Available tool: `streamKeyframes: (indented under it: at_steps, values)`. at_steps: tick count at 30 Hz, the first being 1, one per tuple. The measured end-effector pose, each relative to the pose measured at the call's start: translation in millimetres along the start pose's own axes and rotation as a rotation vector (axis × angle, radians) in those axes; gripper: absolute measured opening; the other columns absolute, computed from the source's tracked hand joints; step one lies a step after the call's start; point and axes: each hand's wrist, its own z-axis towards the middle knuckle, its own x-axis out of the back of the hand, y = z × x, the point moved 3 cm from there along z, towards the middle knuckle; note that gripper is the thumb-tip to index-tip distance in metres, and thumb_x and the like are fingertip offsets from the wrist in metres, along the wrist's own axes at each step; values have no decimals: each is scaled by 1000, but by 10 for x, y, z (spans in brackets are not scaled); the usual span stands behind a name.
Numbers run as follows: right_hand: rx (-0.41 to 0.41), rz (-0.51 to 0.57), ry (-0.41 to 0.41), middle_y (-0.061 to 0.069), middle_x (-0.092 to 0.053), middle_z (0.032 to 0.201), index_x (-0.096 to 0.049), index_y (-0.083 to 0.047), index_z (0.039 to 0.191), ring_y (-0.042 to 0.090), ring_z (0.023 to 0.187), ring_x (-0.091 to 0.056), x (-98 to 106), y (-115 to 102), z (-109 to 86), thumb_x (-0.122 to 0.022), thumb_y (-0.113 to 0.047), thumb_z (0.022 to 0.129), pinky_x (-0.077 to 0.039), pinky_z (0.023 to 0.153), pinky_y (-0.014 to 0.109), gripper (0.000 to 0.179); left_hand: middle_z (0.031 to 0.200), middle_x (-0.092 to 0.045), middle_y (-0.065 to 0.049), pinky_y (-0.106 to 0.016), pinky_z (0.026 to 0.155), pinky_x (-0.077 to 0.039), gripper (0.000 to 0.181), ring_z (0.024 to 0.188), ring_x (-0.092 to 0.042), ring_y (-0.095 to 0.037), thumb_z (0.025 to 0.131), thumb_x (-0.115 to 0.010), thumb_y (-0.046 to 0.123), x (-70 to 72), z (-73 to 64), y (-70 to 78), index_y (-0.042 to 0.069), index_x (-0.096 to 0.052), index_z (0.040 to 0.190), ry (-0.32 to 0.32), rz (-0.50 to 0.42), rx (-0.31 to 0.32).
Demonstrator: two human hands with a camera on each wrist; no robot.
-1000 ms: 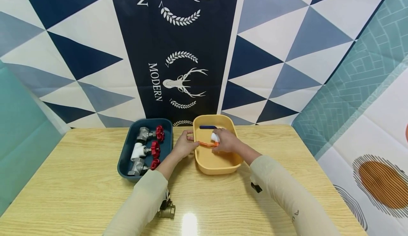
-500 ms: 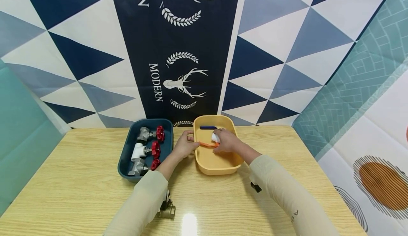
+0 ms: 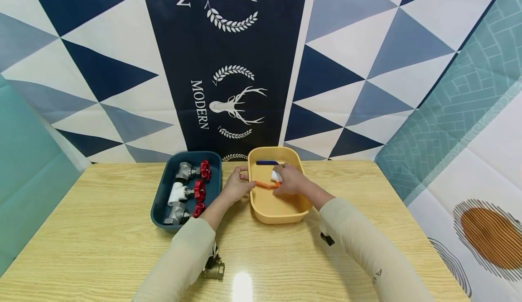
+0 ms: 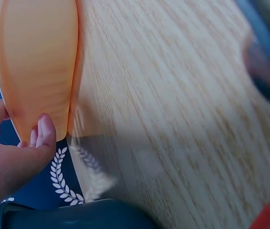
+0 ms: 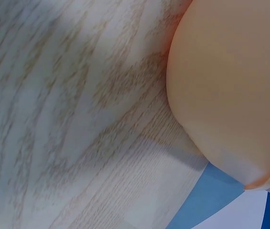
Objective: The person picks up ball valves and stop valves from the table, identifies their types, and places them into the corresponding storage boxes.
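Inside the yellow bin (image 3: 281, 219), my right hand (image 3: 291, 179) holds a white valve (image 3: 275, 175) with a long orange lever (image 3: 266, 185). The fingers hide much of the valve body. At the bin's left rim, my left hand (image 3: 237, 186) grips the side, its thumb beside the lever's free end. The left wrist view has the left hand (image 4: 11, 164) with fingertips against the bin's outer wall (image 4: 37, 52). A blue lever (image 3: 267, 162) lies at the back of the bin. Mostly bin wall (image 5: 230, 86) fills the right wrist view, where the valve is hidden.
Left of the left hand stands a dark blue bin (image 3: 157, 215) with two metal valves and a white valve (image 3: 177, 194), all with red handwheels (image 3: 199, 190). A brass fitting (image 3: 214, 271) lies near the left sleeve, partly hidden. Patterned cloth (image 3: 118, 89) hangs behind the table.
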Motion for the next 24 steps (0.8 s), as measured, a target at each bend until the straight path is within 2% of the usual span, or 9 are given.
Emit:
streamKeyframes:
  at_steps: [6,24]
  values:
    - [-6,-2,-15,22,-50,128,-46,0,133,30,111,-50,11,-3,1,-82,-32,68,-43,98,41,81,110,-54,-13,-24,69,-48,57,87,-55,-20,86,-65,13,5,-6,9,11,-39,137,5,20,10]
    - [-6,8,1,22,-49,133,-45,1,134,32,117,-48,-5,-6,-35,-83,-31,67,-41,101,43,83,109,-54,-15,-23,65,-49,55,85,-57,-20,86,-64,10,-3,-24,15,10,-40,136,4,5,-12]
